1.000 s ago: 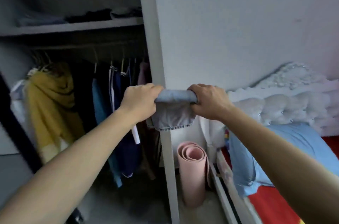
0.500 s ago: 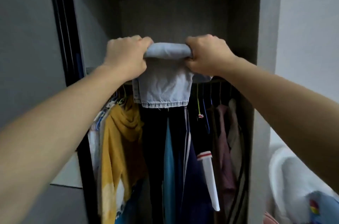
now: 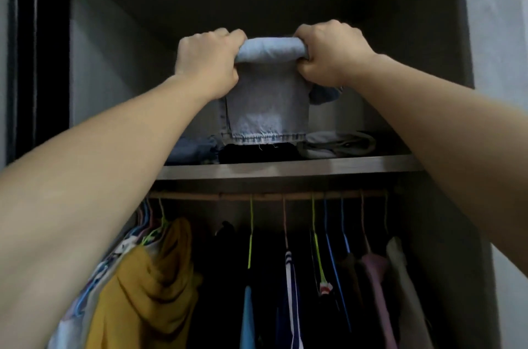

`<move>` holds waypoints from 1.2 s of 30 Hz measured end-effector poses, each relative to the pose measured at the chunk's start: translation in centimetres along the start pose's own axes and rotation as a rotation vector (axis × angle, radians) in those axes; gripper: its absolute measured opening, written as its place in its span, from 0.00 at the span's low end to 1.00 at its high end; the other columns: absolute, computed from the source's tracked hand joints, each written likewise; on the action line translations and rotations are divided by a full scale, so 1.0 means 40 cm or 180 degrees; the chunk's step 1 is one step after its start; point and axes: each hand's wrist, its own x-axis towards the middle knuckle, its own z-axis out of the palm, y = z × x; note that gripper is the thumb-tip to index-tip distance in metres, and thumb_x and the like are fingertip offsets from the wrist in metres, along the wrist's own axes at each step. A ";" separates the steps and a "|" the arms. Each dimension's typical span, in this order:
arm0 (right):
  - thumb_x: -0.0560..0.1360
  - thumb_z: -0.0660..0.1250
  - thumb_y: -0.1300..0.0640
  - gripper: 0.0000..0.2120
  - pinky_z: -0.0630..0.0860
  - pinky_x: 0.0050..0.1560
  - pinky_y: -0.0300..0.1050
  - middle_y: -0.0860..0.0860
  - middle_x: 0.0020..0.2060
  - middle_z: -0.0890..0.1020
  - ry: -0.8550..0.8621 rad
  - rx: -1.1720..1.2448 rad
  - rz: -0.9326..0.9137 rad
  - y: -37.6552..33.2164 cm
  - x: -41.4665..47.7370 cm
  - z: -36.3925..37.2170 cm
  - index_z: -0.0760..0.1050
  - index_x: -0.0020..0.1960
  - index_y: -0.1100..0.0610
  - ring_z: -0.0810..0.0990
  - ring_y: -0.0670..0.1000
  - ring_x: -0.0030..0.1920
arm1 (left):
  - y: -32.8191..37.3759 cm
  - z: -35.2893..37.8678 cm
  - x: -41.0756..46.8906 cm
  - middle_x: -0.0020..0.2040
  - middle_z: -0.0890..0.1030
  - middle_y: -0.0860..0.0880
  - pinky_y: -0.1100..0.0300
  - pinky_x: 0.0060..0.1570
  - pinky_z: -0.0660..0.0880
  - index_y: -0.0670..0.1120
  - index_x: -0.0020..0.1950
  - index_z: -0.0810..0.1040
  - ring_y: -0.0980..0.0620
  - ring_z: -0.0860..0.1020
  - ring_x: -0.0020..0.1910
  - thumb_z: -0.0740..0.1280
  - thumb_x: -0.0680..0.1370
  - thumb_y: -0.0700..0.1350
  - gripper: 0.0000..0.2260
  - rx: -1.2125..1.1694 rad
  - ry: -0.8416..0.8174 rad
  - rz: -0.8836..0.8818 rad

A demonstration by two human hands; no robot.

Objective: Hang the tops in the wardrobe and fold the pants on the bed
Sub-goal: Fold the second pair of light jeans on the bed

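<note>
Folded light-blue jeans (image 3: pixel 265 108) hang between both my hands, raised in front of the wardrobe's upper shelf (image 3: pixel 285 168). My left hand (image 3: pixel 207 59) grips the left end of the fold and my right hand (image 3: pixel 328 52) grips the right end. The hemmed edge of the jeans dangles just above a dark folded garment (image 3: pixel 257 154) lying on the shelf. Below the shelf, tops hang on hangers from the wooden rail (image 3: pixel 268 194), among them a mustard hoodie (image 3: pixel 148 285).
A folded blue garment (image 3: pixel 191 148) and a grey one (image 3: pixel 337 144) lie on the shelf either side of the dark one. Wardrobe side walls (image 3: pixel 445 62) close in left and right. A dark door frame (image 3: pixel 25 48) stands at the far left.
Both hands have lifted the folded jeans from the level of the hanging clothes up to the upper shelf. My view tilted up, so the shelf and its folded garments now show.
</note>
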 end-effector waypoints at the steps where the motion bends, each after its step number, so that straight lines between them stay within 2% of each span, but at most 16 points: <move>1: 0.74 0.64 0.50 0.13 0.71 0.40 0.50 0.51 0.45 0.79 0.0000 -0.0027 0.0030 0.022 0.017 0.026 0.74 0.57 0.52 0.77 0.55 0.43 | 0.010 0.040 0.025 0.54 0.78 0.43 0.47 0.46 0.72 0.49 0.62 0.73 0.36 0.78 0.51 0.66 0.75 0.42 0.16 -0.0029 0.0010 -0.0011; 4: 0.75 0.64 0.51 0.11 0.73 0.42 0.51 0.52 0.45 0.79 -0.0126 -0.0081 0.0092 0.069 0.042 0.085 0.73 0.57 0.52 0.77 0.55 0.43 | 0.031 0.133 0.072 0.55 0.78 0.43 0.47 0.45 0.71 0.49 0.63 0.73 0.36 0.78 0.52 0.66 0.75 0.43 0.16 -0.0067 -0.0046 0.0041; 9: 0.75 0.65 0.51 0.11 0.71 0.40 0.50 0.53 0.45 0.79 -0.0138 -0.0343 0.0179 0.161 0.108 0.206 0.73 0.57 0.52 0.77 0.55 0.42 | 0.044 0.326 0.174 0.55 0.79 0.42 0.47 0.44 0.71 0.48 0.61 0.73 0.35 0.78 0.53 0.66 0.73 0.42 0.16 -0.0282 0.0089 0.0210; 12: 0.74 0.65 0.51 0.12 0.69 0.41 0.50 0.55 0.48 0.80 -0.0263 -0.0579 0.0282 0.226 0.162 0.277 0.73 0.56 0.52 0.77 0.59 0.44 | 0.062 0.440 0.243 0.55 0.79 0.41 0.48 0.42 0.69 0.48 0.60 0.73 0.35 0.79 0.53 0.66 0.72 0.43 0.16 -0.0437 0.0125 0.0318; 15: 0.74 0.65 0.53 0.11 0.69 0.41 0.51 0.59 0.52 0.80 -0.0398 -0.0884 0.0547 0.286 0.214 0.347 0.73 0.55 0.55 0.79 0.63 0.49 | 0.106 0.541 0.311 0.57 0.79 0.41 0.49 0.43 0.69 0.47 0.60 0.72 0.34 0.79 0.54 0.66 0.73 0.43 0.16 -0.0657 -0.0061 0.0279; 19: 0.72 0.65 0.62 0.16 0.73 0.44 0.58 0.62 0.58 0.75 0.0341 -0.1184 0.0619 0.366 0.185 0.446 0.70 0.60 0.60 0.75 0.67 0.55 | 0.228 0.651 0.332 0.64 0.75 0.43 0.48 0.45 0.74 0.48 0.71 0.67 0.37 0.78 0.56 0.68 0.74 0.42 0.26 -0.0980 0.0072 -0.0172; 20: 0.72 0.66 0.62 0.19 0.74 0.45 0.59 0.63 0.59 0.74 0.0363 -0.1128 0.0610 0.389 0.167 0.462 0.70 0.61 0.61 0.74 0.67 0.56 | 0.254 0.675 0.324 0.67 0.72 0.43 0.48 0.44 0.74 0.49 0.73 0.64 0.38 0.78 0.57 0.69 0.74 0.42 0.29 -0.0999 0.0077 -0.0206; 21: 0.71 0.68 0.61 0.20 0.74 0.47 0.60 0.64 0.60 0.73 0.0190 -0.1038 0.0609 0.411 0.150 0.475 0.69 0.62 0.62 0.74 0.67 0.57 | 0.273 0.696 0.310 0.69 0.71 0.43 0.48 0.44 0.74 0.49 0.74 0.63 0.39 0.77 0.57 0.70 0.73 0.42 0.31 -0.1012 -0.0010 -0.0134; 23: 0.70 0.73 0.58 0.24 0.76 0.54 0.58 0.64 0.61 0.75 -0.0693 -0.0873 0.0759 0.447 0.120 0.494 0.72 0.64 0.62 0.76 0.66 0.59 | 0.295 0.734 0.288 0.66 0.73 0.43 0.49 0.45 0.72 0.50 0.70 0.66 0.39 0.77 0.58 0.69 0.73 0.43 0.27 -0.1071 -0.0483 0.0339; 25: 0.70 0.75 0.54 0.25 0.77 0.57 0.54 0.62 0.59 0.79 -0.2101 -0.0911 0.1122 0.452 0.102 0.511 0.75 0.64 0.60 0.79 0.63 0.56 | 0.307 0.765 0.272 0.60 0.78 0.44 0.53 0.44 0.73 0.51 0.63 0.72 0.42 0.79 0.54 0.68 0.74 0.42 0.18 -0.1433 -0.1512 0.0909; 27: 0.72 0.74 0.56 0.23 0.78 0.55 0.51 0.59 0.57 0.79 -0.3153 -0.0864 0.1441 0.440 0.095 0.526 0.75 0.65 0.59 0.80 0.59 0.54 | 0.326 0.782 0.251 0.59 0.79 0.46 0.51 0.54 0.77 0.52 0.60 0.74 0.46 0.79 0.54 0.69 0.75 0.41 0.14 -0.1892 -0.2800 0.1132; 28: 0.72 0.74 0.57 0.23 0.78 0.53 0.50 0.57 0.56 0.78 -0.3312 -0.0826 0.1459 0.435 0.097 0.529 0.75 0.65 0.59 0.79 0.57 0.53 | 0.337 0.784 0.243 0.60 0.79 0.47 0.49 0.58 0.77 0.52 0.61 0.74 0.47 0.78 0.57 0.69 0.76 0.42 0.14 -0.1938 -0.3086 0.1187; 29: 0.72 0.73 0.57 0.22 0.77 0.51 0.49 0.55 0.56 0.78 -0.3280 -0.0820 0.1383 0.435 0.099 0.531 0.74 0.65 0.58 0.79 0.56 0.52 | 0.345 0.783 0.239 0.61 0.79 0.48 0.47 0.60 0.76 0.52 0.63 0.74 0.47 0.78 0.58 0.68 0.76 0.42 0.16 -0.1899 -0.3103 0.1243; 32: 0.74 0.72 0.60 0.22 0.75 0.51 0.46 0.54 0.55 0.77 -0.3299 -0.0787 0.1177 0.438 0.100 0.540 0.72 0.67 0.54 0.78 0.55 0.54 | 0.351 0.785 0.232 0.61 0.79 0.49 0.49 0.61 0.75 0.52 0.65 0.75 0.47 0.78 0.59 0.69 0.76 0.44 0.17 -0.1811 -0.2872 0.1381; 34: 0.75 0.69 0.62 0.19 0.77 0.56 0.49 0.53 0.54 0.78 -0.3331 -0.0648 0.1236 0.440 0.093 0.545 0.75 0.64 0.52 0.80 0.56 0.54 | 0.346 0.789 0.230 0.60 0.80 0.48 0.52 0.59 0.75 0.52 0.63 0.76 0.48 0.78 0.57 0.68 0.76 0.43 0.15 -0.1843 -0.2841 0.1357; 36: 0.74 0.67 0.62 0.14 0.78 0.53 0.49 0.54 0.51 0.80 -0.2972 -0.0627 0.1098 0.435 0.091 0.529 0.78 0.58 0.51 0.80 0.56 0.50 | 0.342 0.782 0.231 0.58 0.81 0.47 0.54 0.52 0.75 0.51 0.61 0.76 0.47 0.78 0.53 0.66 0.76 0.41 0.14 -0.1840 -0.2512 0.1158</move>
